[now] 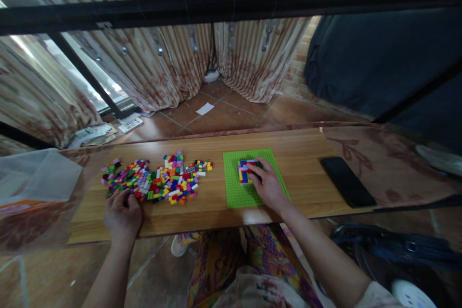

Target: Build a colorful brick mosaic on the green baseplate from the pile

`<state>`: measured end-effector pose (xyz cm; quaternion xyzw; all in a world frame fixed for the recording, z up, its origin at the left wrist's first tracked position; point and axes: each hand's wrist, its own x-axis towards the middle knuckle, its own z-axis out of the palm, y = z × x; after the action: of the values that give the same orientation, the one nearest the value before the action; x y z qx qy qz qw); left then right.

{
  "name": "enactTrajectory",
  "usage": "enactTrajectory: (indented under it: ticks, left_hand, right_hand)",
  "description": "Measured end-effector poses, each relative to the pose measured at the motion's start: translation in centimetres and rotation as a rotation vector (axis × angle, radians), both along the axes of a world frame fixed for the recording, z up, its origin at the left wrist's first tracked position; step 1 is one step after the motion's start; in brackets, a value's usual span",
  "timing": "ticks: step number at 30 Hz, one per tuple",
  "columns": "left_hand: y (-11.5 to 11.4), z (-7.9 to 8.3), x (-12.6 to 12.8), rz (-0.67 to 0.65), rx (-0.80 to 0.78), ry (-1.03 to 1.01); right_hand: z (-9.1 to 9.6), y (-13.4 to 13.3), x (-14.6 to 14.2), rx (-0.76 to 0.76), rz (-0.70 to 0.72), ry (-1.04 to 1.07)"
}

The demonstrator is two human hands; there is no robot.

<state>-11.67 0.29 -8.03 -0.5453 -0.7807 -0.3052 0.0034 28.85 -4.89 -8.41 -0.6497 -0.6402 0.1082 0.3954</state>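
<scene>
My right hand [269, 185] reaches over a green studded baseplate [236, 197], its bent fingers touching a small block of toy bricks [244, 173] in blue, red, yellow and white. The fingers cover the right part of that block. On the left, my left hand [123, 214] rests at the near edge of a wide pile of loose toy bricks [155, 180] in many colours. Its fingers are curled in, and whatever is in them is hidden.
A wooden board [212, 216] carries the bricks and baseplate. A black phone [347, 182] lies at its right end. Left of the board stands a clear plastic bin [43, 173]. A dark metal bar [231, 7] crosses beyond, with striped curtains [162, 72] behind it.
</scene>
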Motion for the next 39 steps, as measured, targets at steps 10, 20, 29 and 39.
enactTrajectory:
  ticks: [10, 20, 29, 39]
  left_hand:
    - [0.1, -0.6, -0.3, -0.009, 0.039, -0.036]
    - [0.1, -1.1, -0.3, -0.031, 0.103, -0.049]
    - [-0.2, -1.2, -0.1, -0.053, 0.14, -0.081]
    - [-0.3, -1.2, 0.1, -0.053, 0.138, -0.106]
  right_hand:
    - [3.2, -1.3, 2.1, 0.168, -0.21, 0.195]
    - [4.2, -4.0, -1.8, 0.078, -0.107, 0.219]
    - [2.0, -2.2, -9.4, -0.077, 0.257, 0.093]
    - [1.4, 2.0, -13.3, -0.117, 0.374, -0.018]
